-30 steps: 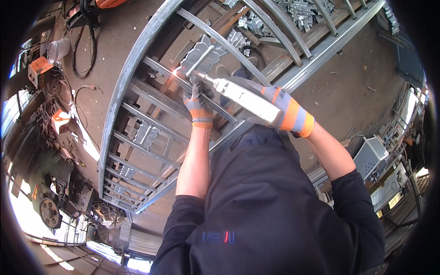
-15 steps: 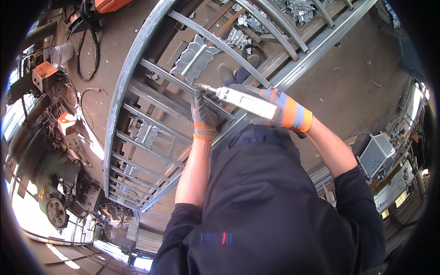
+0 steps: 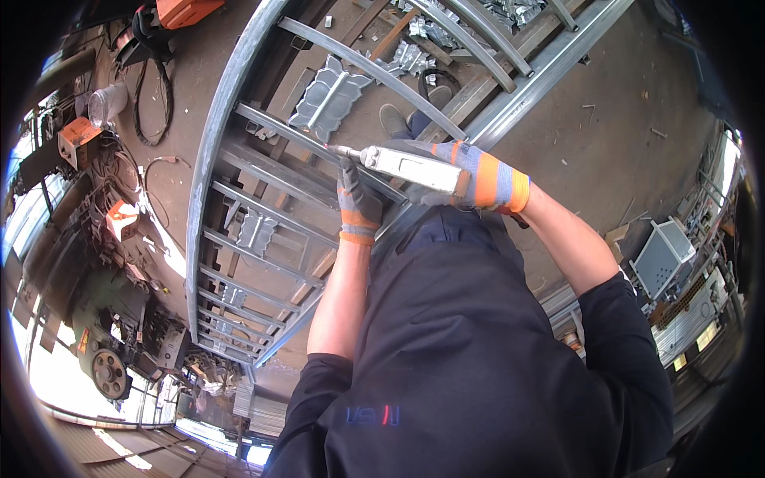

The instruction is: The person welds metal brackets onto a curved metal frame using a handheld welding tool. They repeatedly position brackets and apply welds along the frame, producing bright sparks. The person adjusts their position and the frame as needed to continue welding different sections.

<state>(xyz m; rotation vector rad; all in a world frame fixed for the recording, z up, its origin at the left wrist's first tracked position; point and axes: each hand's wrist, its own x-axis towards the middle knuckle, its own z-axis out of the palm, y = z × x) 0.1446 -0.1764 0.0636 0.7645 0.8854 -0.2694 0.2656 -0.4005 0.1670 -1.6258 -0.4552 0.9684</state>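
In my right hand point(image 3: 478, 177), gloved in grey with orange and blue-grey stripes, is a white welding gun point(image 3: 414, 169) with a slim pointed nozzle. Its nozzle points left, and the tip is at a crossbar point(image 3: 288, 132) of a large curved metal frame point(image 3: 205, 151). A small reddish spot shows just by the tip. My left hand point(image 3: 358, 204), in a matching glove, is just below the nozzle beside the crossbar. Its fingers are stretched upward; whether they touch the bar or nozzle I cannot tell. A silver leaf-shaped metal panel point(image 3: 328, 99) lies beyond the crossbar.
More ornamental metal pieces point(image 3: 414, 57) lie beyond the frame's bars. A second patterned panel point(image 3: 257, 231) shows between lower bars. Cables and orange-topped equipment point(image 3: 80, 142) stand on the left, near a clear bucket point(image 3: 107, 103). A grey metal box point(image 3: 663, 256) is at right.
The welding gun and my right hand have shifted slightly left, and the nozzle lies more level. My left hand stays beside the crossbar. The whole view has shifted a little.
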